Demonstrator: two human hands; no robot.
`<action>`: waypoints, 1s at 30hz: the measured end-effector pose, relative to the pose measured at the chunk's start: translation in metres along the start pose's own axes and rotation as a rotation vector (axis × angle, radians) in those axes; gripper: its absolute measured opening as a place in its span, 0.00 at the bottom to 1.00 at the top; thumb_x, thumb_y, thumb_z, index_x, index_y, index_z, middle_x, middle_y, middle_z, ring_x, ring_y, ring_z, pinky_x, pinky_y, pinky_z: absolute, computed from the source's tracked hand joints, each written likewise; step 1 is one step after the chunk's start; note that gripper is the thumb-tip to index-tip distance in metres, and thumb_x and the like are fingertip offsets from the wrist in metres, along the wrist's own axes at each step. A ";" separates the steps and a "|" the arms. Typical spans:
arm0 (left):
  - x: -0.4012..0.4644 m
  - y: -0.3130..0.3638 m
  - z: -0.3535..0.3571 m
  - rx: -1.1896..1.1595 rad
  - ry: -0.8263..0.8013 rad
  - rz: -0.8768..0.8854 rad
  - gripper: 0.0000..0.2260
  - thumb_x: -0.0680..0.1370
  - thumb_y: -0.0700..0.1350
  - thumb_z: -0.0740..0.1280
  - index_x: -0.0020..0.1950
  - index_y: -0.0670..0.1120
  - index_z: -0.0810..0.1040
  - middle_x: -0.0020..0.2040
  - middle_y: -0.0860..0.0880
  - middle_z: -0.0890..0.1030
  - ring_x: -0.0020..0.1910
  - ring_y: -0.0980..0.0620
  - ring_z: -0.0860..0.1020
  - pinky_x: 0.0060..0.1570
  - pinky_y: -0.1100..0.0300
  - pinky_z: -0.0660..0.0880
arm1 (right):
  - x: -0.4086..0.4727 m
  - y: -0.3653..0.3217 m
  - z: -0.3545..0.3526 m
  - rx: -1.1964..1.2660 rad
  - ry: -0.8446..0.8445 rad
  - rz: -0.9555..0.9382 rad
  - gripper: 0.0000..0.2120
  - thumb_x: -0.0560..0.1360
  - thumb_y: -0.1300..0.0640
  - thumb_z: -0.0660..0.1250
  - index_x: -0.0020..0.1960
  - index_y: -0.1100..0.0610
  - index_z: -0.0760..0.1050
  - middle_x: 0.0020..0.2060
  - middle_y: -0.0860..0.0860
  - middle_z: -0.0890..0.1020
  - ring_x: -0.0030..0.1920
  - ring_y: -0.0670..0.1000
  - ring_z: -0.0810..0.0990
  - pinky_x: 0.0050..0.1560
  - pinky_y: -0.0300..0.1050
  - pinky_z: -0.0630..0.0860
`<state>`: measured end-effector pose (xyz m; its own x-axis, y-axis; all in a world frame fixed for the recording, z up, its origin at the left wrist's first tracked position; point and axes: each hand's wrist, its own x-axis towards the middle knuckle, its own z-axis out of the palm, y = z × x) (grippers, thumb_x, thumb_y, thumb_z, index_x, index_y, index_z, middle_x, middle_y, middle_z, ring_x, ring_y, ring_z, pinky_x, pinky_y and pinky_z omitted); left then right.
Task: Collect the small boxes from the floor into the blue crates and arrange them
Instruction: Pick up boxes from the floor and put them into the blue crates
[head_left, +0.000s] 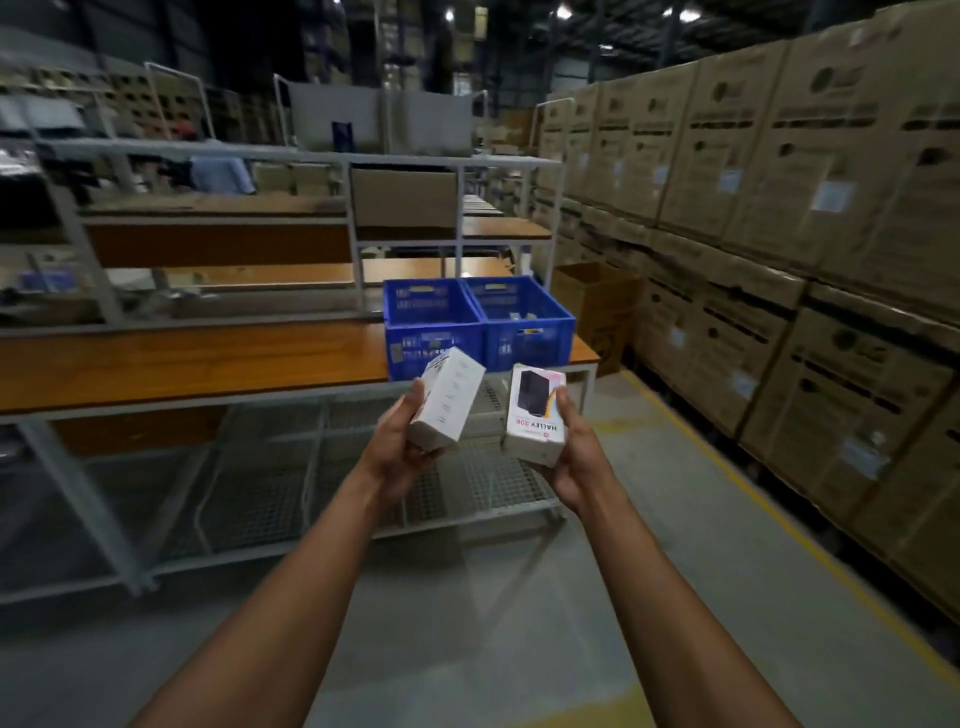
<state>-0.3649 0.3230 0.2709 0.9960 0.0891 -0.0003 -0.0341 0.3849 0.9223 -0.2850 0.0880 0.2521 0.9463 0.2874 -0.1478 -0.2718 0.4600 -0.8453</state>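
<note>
My left hand (402, 441) grips a plain white small box (448, 400), tilted to the right. In my right hand (569, 457) sits a second white small box (536, 415) with a dark product picture and red lettering on its face. Both are held out in front of me, just below the table edge. Two blue crates stand side by side at the right end of the wooden table: the left crate (431, 332) and the right crate (530, 332). A few small items show inside the right crate; the left crate's inside is mostly hidden.
The long wooden table (182, 364) has a grey metal frame with a wire-mesh lower shelf (291, 488). Tall stacks of brown cartons (779, 249) line the right side behind a yellow floor line (753, 493). An open carton (597, 301) stands beyond the table's end. Grey concrete floor lies below.
</note>
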 end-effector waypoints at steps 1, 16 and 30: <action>0.015 0.000 -0.010 -0.014 0.021 0.001 0.35 0.77 0.66 0.68 0.77 0.47 0.72 0.68 0.38 0.81 0.56 0.45 0.84 0.43 0.56 0.82 | 0.019 0.004 0.005 0.002 -0.011 0.014 0.34 0.73 0.36 0.74 0.72 0.54 0.77 0.65 0.62 0.82 0.70 0.66 0.76 0.74 0.71 0.66; 0.331 0.003 -0.166 0.031 0.164 -0.129 0.19 0.84 0.49 0.65 0.73 0.45 0.71 0.62 0.37 0.82 0.48 0.44 0.87 0.39 0.50 0.83 | 0.357 0.037 0.065 -0.061 0.101 0.084 0.23 0.81 0.46 0.68 0.71 0.58 0.76 0.60 0.62 0.84 0.54 0.59 0.86 0.45 0.53 0.85; 0.607 0.064 -0.206 0.343 0.225 -0.030 0.37 0.78 0.49 0.75 0.82 0.58 0.58 0.66 0.42 0.76 0.55 0.42 0.84 0.48 0.46 0.85 | 0.620 -0.024 0.117 -0.799 0.364 -0.223 0.42 0.70 0.37 0.69 0.81 0.40 0.58 0.72 0.53 0.76 0.66 0.57 0.79 0.65 0.62 0.78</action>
<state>0.2205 0.5907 0.2504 0.9521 0.2955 -0.0786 0.0621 0.0648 0.9960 0.2874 0.3531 0.2405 0.9961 -0.0846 0.0238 -0.0015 -0.2862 -0.9582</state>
